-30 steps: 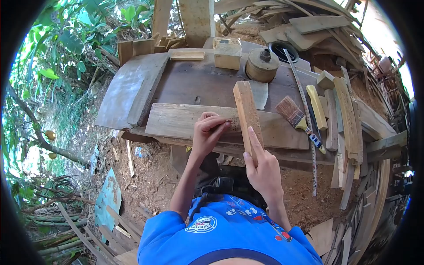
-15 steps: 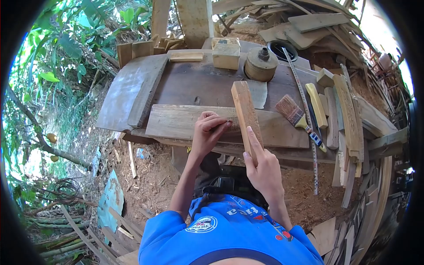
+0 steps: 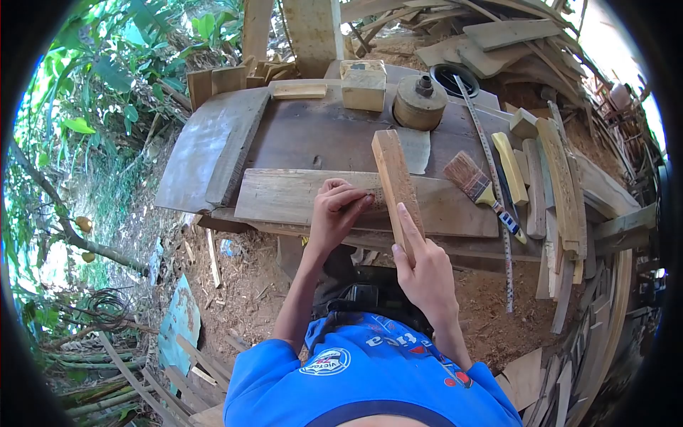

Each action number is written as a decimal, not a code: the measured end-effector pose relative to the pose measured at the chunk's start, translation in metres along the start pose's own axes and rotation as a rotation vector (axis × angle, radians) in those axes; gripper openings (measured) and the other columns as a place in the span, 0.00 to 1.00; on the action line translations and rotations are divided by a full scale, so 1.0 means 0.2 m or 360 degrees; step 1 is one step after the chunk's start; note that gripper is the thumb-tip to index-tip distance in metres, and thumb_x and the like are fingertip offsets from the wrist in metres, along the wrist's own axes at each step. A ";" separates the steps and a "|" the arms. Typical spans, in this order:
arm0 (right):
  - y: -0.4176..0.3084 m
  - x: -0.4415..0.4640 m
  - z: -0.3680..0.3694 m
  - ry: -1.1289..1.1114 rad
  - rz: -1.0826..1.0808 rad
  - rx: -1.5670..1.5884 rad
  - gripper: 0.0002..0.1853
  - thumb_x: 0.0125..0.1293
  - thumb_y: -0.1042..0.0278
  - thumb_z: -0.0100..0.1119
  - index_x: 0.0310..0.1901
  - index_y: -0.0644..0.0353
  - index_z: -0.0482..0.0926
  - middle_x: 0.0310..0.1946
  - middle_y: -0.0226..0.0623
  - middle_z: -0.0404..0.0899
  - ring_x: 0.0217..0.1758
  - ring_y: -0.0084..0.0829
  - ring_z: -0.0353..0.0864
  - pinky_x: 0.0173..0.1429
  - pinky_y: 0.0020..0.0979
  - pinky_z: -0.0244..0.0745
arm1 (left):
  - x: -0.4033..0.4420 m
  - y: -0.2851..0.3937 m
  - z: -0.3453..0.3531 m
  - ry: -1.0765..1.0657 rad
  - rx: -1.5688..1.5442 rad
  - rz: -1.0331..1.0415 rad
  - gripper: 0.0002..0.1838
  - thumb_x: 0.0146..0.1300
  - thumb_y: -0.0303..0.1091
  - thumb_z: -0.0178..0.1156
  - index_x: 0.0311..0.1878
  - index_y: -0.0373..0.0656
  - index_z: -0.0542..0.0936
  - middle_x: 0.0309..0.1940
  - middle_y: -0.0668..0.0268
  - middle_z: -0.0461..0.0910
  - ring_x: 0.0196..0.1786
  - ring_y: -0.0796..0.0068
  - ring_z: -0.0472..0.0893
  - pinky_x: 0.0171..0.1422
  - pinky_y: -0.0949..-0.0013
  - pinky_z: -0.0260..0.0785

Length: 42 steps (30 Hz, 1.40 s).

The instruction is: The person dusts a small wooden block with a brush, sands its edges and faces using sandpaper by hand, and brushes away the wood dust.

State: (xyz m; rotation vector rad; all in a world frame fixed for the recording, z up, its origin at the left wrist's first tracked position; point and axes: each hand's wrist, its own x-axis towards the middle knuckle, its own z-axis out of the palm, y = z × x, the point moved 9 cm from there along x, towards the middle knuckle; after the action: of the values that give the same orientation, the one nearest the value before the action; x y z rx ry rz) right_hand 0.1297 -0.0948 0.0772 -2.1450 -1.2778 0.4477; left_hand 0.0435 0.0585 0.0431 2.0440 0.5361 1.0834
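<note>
My right hand [image 3: 429, 274] is wrapped round the lower end of a squared wooden block [image 3: 395, 181], its index finger stretched along the side. The block tilts with its far end up and slightly left, over the bench. To its left, my left hand [image 3: 339, 210] is closed in a pinch. A tiny dark tip shows at its fingertips, too small to name. Under both hands lies a pale wooden board [image 3: 277, 192] along the near edge of the workbench [image 3: 306, 135].
Right of the block lie a paintbrush [image 3: 469, 178], a tape measure [image 3: 477, 117] stretched over the near edge, a yellow-handled tool [image 3: 509, 167] and several wood strips [image 3: 562, 185]. Farther back stand a wooden cube [image 3: 363, 85] and a round wooden piece with a bolt [image 3: 420, 103].
</note>
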 end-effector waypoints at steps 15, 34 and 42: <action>-0.23 -0.01 -0.18 0.0192 -0.0481 0.0321 0.30 0.62 0.74 0.56 0.67 0.63 0.64 0.45 0.57 0.80 0.40 0.53 0.83 0.44 0.43 0.78 | -0.02 0.04 0.01 0.0168 0.0173 0.0192 0.07 0.48 0.33 0.71 0.32 0.48 0.85 0.31 0.71 0.75 0.40 0.67 0.74 0.47 0.65 0.64; -0.02 0.01 -0.15 0.0063 0.0132 0.0537 0.31 0.64 0.72 0.53 0.70 0.56 0.60 0.29 0.59 0.80 0.31 0.51 0.83 0.36 0.44 0.75 | -0.02 0.04 0.04 0.0063 0.0219 0.0203 0.07 0.52 0.30 0.68 0.34 0.43 0.83 0.33 0.65 0.78 0.42 0.62 0.75 0.49 0.62 0.66; -0.06 -0.03 0.00 -0.0130 0.0084 -0.0063 0.33 0.65 0.68 0.52 0.72 0.51 0.57 0.30 0.60 0.78 0.32 0.58 0.79 0.37 0.51 0.74 | -0.01 0.05 0.05 0.0054 0.0288 0.0184 0.05 0.54 0.29 0.65 0.33 0.41 0.80 0.34 0.63 0.79 0.41 0.59 0.75 0.46 0.59 0.66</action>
State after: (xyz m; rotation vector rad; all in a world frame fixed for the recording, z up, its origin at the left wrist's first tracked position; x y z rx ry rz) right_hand 0.1188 -0.0952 0.0838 -2.2177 -1.2869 0.5411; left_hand 0.0500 0.0463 0.0466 2.2406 0.5569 1.1761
